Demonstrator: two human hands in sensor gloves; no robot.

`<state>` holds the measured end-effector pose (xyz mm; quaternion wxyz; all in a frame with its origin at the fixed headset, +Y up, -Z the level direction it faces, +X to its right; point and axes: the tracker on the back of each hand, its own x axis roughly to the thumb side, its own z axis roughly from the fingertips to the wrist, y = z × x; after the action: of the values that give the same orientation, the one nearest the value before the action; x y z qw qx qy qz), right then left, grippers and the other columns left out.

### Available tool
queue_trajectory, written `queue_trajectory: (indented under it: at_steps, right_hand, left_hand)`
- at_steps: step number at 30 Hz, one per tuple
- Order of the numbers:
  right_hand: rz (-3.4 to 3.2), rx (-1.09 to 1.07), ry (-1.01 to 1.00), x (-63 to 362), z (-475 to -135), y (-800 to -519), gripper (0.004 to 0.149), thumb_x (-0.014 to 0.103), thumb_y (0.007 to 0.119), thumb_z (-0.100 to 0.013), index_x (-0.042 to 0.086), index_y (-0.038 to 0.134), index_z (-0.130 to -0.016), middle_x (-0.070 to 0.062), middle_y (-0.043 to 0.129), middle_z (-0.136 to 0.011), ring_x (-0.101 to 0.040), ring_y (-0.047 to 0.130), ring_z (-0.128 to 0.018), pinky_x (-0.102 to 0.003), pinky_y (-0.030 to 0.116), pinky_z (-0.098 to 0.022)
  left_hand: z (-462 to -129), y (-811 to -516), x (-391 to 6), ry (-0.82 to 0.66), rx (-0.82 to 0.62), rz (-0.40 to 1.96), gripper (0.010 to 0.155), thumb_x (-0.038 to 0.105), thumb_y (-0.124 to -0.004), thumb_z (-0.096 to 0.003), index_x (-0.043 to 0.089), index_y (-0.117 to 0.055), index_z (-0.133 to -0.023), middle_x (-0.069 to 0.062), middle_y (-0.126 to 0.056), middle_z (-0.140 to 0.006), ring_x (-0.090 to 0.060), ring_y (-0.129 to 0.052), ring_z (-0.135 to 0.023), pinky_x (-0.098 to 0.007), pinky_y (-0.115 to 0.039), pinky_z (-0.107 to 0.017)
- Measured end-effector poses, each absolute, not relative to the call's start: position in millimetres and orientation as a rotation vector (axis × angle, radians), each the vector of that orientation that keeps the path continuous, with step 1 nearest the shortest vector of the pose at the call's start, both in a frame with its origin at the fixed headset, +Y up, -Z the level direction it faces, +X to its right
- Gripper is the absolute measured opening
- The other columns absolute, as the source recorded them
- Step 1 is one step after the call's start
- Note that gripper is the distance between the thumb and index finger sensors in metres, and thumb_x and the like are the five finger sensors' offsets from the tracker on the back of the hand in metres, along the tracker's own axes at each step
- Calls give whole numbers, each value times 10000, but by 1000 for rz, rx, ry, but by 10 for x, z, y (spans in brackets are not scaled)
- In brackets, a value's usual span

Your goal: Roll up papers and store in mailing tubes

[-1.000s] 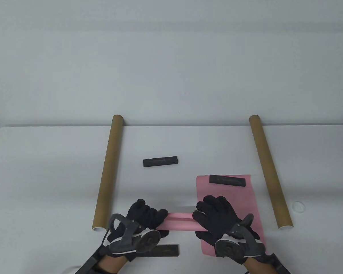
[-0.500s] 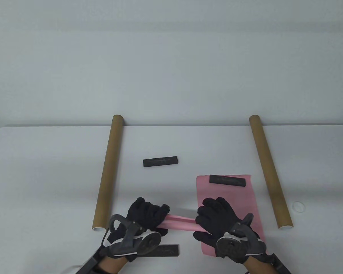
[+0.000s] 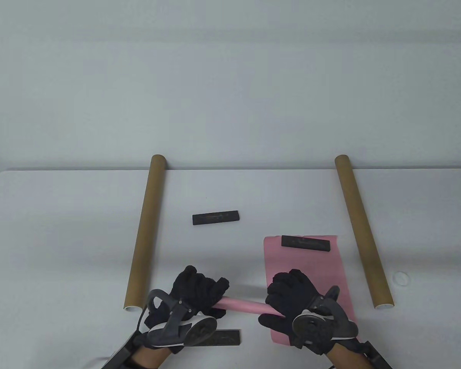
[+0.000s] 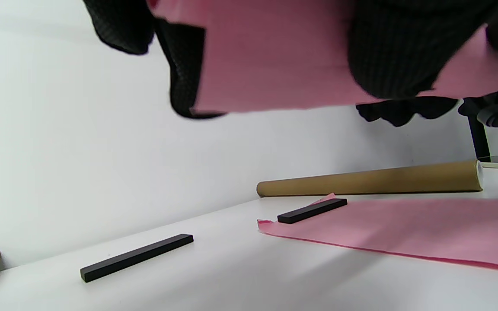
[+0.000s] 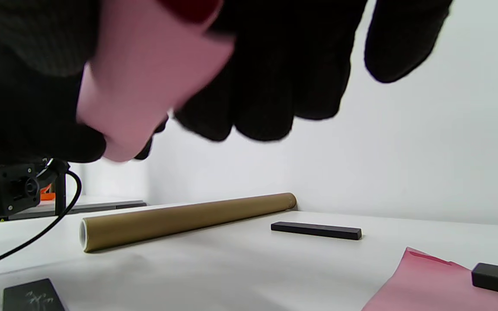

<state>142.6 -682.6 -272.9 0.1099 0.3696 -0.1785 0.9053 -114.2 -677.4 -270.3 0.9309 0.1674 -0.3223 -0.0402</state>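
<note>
Hands – left hand [image 3: 198, 293], right hand [image 3: 294, 296] – grip pink roll [image 3: 241, 305]; bar markings unreadable.

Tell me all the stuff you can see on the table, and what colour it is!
Table: one, white, under everything.
Mailing tubes: two, brown cardboard, one lying on the left, one on the right.
Flat paper: one, pink, lying near the right tube.
Rolled paper: one, pink, lifted off the table between both hands.
Weight bars: three in view, black; one mid-table, one on the flat paper's far end, one at the near edge, partly hidden.
Small round thing: one, whitish, beside the right tube.
Left hand: black glove, grips the roll's left end.
Right hand: black glove, grips its right end.
</note>
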Motion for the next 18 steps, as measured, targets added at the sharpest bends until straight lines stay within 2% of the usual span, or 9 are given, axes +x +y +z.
queue_trajectory:
  at_steps: [2,4,6,8,11,12,14,16,18]
  right_hand:
    - [2686,1094,-575,1424,-2713,-6810,709,630,812,-419,158,797,-949,-145,807,-1003,-502,780,-952,-717,643,-662]
    - [2714,1116,-621,1408,-2688,-6807,711,579,863,-420,167,745,-987,-139,754,-1045,-507,730,-986,-721,621,-675]
    - [2726,1123,-618,1386,-2685,-6818,608,534,861,-438,186,806,-934,-125,806,-1009,-490,761,-974,-717,631,-672]
    - [2738,1119,-580,1379,-2701,-6821,563,570,824,-438,159,910,-813,-116,915,-899,-464,836,-926,-710,662,-656]
    - [2695,1102,-520,1400,-2726,-6816,594,637,747,-433,147,996,-658,-98,1022,-744,-431,950,-820,-695,709,-629]
    - [2682,1099,-508,1409,-2731,-6815,614,646,744,-431,140,996,-672,-109,1014,-760,-438,937,-831,-698,705,-628]
    - [2682,1093,-542,1420,-2721,-6811,666,651,779,-419,137,917,-820,-135,911,-905,-476,858,-898,-708,679,-642]
    - [2723,1112,-600,1409,-2696,-6803,723,627,839,-410,145,800,-947,-143,801,-1010,-500,778,-955,-717,647,-660]
    - [2745,1108,-629,1392,-2690,-6808,650,562,865,-425,164,810,-935,-135,808,-1006,-495,776,-960,-717,643,-663]
  left_hand:
    - [-2720,-6782,-1151,-651,311,-55,649,680,-784,-332,307,-816,-863,123,-1015,-544,-91,-1069,-481,-470,-740,-687]
    - [-2736,-6801,-1157,-645,294,-44,653,685,-778,-329,307,-821,-860,124,-1022,-535,-90,-1074,-473,-468,-743,-688]
    - [-2738,-6822,-1157,-640,298,-66,680,686,-769,-333,311,-777,-901,114,-1006,-633,-104,-1065,-570,-471,-729,-694]
    - [-2718,-6818,-1146,-650,314,-81,706,659,-797,-342,314,-706,-950,72,-928,-806,-161,-996,-742,-495,-689,-708]
    - [-2677,-6777,-1125,-670,362,-101,686,635,-816,-349,316,-701,-946,79,-919,-790,-154,-986,-732,-497,-686,-705]
    - [-2674,-6772,-1122,-671,357,-100,671,645,-811,-346,318,-732,-926,89,-950,-728,-136,-1012,-670,-491,-697,-702]
    - [-2690,-6780,-1128,-666,332,-88,658,680,-787,-332,311,-803,-876,115,-1010,-592,-101,-1066,-532,-475,-725,-694]
    - [-2719,-6792,-1146,-657,300,-50,663,694,-772,-324,305,-823,-858,121,-1027,-539,-91,-1079,-475,-468,-744,-687]
    - [-2735,-6807,-1153,-651,286,-49,675,697,-767,-323,303,-814,-869,120,-1027,-551,-94,-1080,-488,-469,-742,-689]
